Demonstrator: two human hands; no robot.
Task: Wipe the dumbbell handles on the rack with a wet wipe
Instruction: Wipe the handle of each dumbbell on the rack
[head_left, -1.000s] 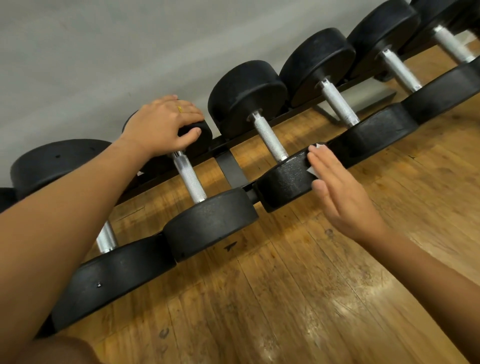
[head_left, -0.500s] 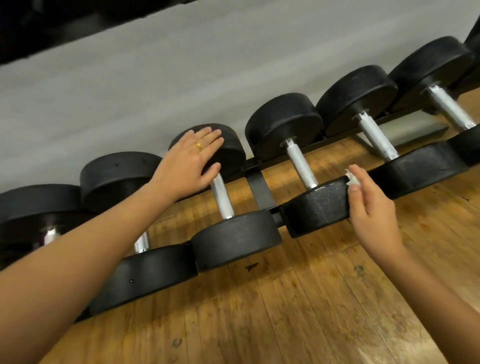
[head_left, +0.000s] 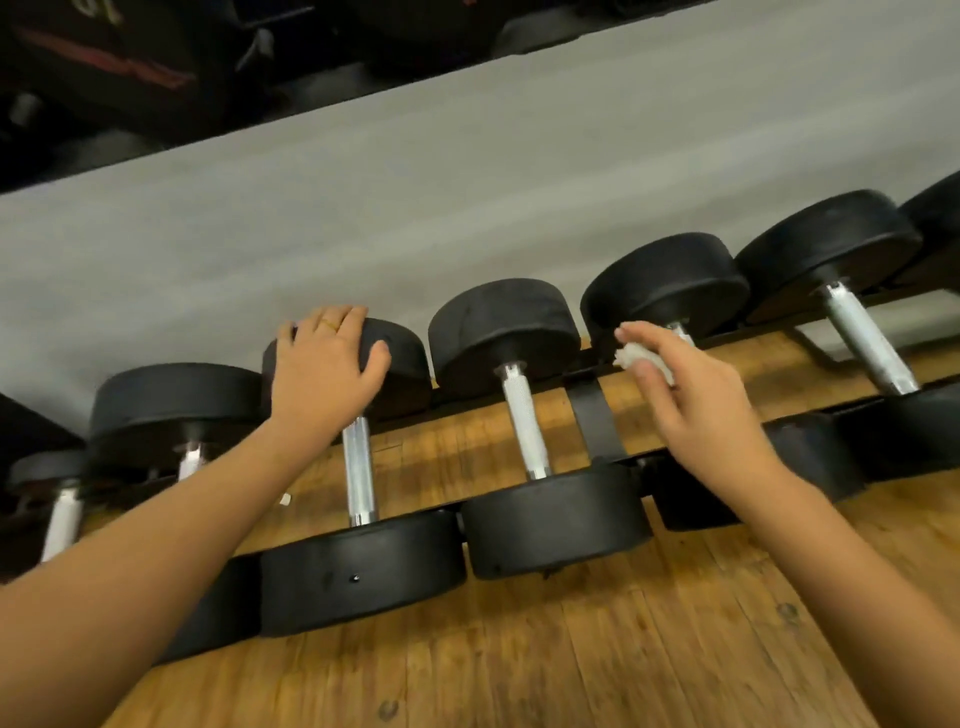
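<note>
Several black dumbbells with silver knurled handles lie side by side on a low black rack. My left hand rests with spread fingers on the far head of one dumbbell, above its handle. My right hand pinches a small crumpled white wet wipe between thumb and fingers. It hovers over the dumbbell two places to the right, whose handle it mostly hides. Between my hands lies a dumbbell with its handle fully exposed.
The rack stands on a worn wooden floor against a grey wall. More dumbbells continue left and right. Dark gym equipment shows in the top left corner.
My right hand has lifted off the near dumbbell head and moved up and away toward the far heads with the wipe. The view has tilted upward. My left hand stays on its dumbbell head.
</note>
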